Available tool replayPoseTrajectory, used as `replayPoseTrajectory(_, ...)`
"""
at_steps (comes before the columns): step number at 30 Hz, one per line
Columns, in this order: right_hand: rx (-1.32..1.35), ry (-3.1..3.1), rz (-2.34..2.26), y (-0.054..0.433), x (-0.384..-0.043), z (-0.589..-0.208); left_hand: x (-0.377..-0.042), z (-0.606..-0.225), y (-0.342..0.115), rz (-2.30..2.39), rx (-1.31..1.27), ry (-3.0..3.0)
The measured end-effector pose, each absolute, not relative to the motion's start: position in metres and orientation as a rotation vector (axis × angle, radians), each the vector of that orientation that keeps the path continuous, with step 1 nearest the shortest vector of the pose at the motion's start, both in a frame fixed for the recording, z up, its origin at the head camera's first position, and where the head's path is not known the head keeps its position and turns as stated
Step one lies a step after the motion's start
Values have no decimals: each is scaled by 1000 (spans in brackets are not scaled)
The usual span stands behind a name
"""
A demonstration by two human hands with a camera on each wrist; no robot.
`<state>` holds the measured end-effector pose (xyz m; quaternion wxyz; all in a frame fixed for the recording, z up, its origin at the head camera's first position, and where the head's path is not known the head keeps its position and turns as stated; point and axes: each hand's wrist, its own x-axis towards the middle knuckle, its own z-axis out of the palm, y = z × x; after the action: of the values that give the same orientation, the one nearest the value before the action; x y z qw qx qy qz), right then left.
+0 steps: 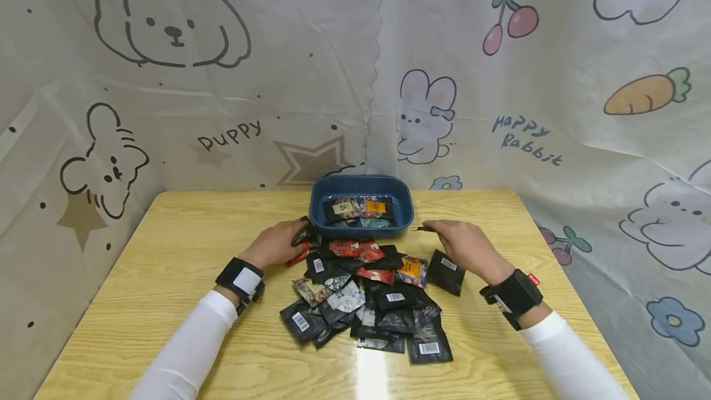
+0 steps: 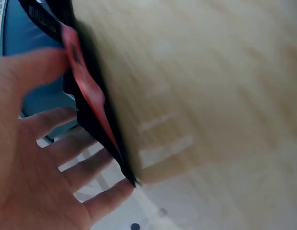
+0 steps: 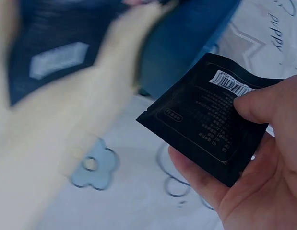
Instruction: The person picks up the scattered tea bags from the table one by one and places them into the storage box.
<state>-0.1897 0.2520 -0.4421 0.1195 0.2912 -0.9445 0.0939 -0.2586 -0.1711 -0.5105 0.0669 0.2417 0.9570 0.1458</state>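
Note:
My right hand (image 1: 466, 247) pinches a flat black packet (image 3: 201, 120) between thumb and fingers, just off the right end of a blue bin (image 1: 361, 231). The packet's back, with a white barcode and fine print, faces the right wrist camera; in the head view it appears nearly edge-on. At the left edge of a packet pile, my left hand (image 1: 274, 244) has a red-and-black packet (image 2: 86, 81) between its thumb and spread fingers. The fingertips are partly hidden behind it. Another black packet (image 1: 303, 233) leans close by the bin's left corner.
Several packets (image 1: 394, 297), mostly black with some red or patterned, lie heaped in front of the bin. Inside the bin are more packets (image 1: 375, 207). One black packet (image 1: 446, 271) lies at the pile's right. A printed cloth (image 1: 333, 79) hangs behind the wooden table (image 1: 183, 245).

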Motion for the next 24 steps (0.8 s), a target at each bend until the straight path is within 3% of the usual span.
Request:
replayPoseTrajectory(12, 916, -2664, 338, 218, -237, -408, -241, -496, -170, 275, 832, 2946)
replayPoseTrajectory(24, 1002, -2719, 447, 174, -300, -431, -183, -433, -161, 312, 1124, 2938)
